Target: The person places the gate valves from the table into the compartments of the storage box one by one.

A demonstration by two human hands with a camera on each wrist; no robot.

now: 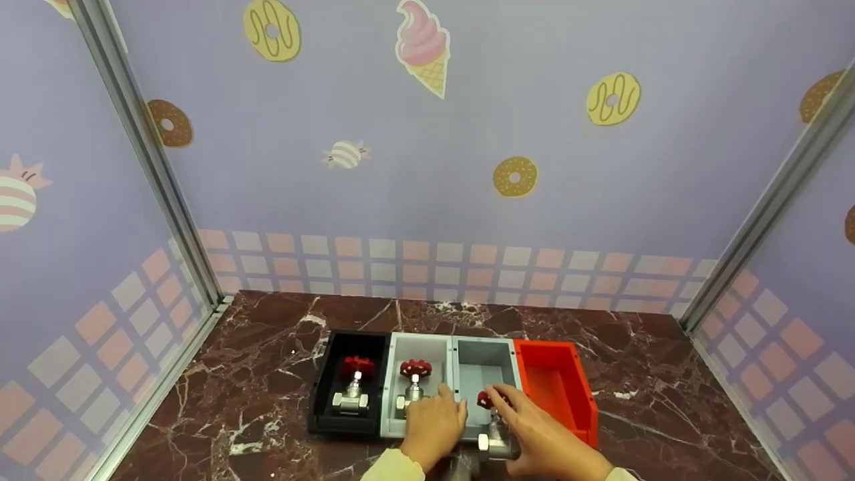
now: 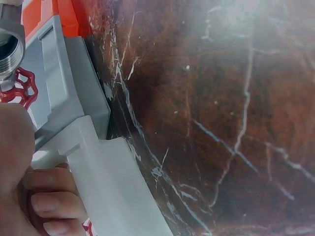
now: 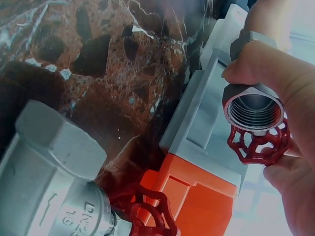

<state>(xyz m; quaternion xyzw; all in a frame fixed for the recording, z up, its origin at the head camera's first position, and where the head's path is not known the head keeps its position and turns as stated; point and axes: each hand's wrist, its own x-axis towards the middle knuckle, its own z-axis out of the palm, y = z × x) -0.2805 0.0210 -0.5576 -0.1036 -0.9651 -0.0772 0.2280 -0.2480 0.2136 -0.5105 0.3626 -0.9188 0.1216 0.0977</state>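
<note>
My right hand [image 1: 544,434] grips a gate valve [image 1: 495,441] with a red handwheel [image 3: 261,142], thumb on its metal body, at the front of the grey bin [image 1: 482,354]. The valve's threaded opening shows in the right wrist view. My left hand [image 1: 434,422] hangs over the front of the white bin [image 1: 417,341], fingers loosely curled, with nothing seen in them. It partly covers a second valve [image 1: 415,377] in that bin. Another valve [image 1: 351,399] stands in the black bin [image 1: 344,427]. One more valve [image 3: 59,167] looms large at the right wrist view's left.
A red-orange bin [image 1: 551,381] adjoins the grey one, ending the row on the right. The bins stand on a dark red marbled table [image 1: 267,374]. Patterned panels [image 1: 434,220] with metal frame posts [image 1: 153,160] enclose its back and sides.
</note>
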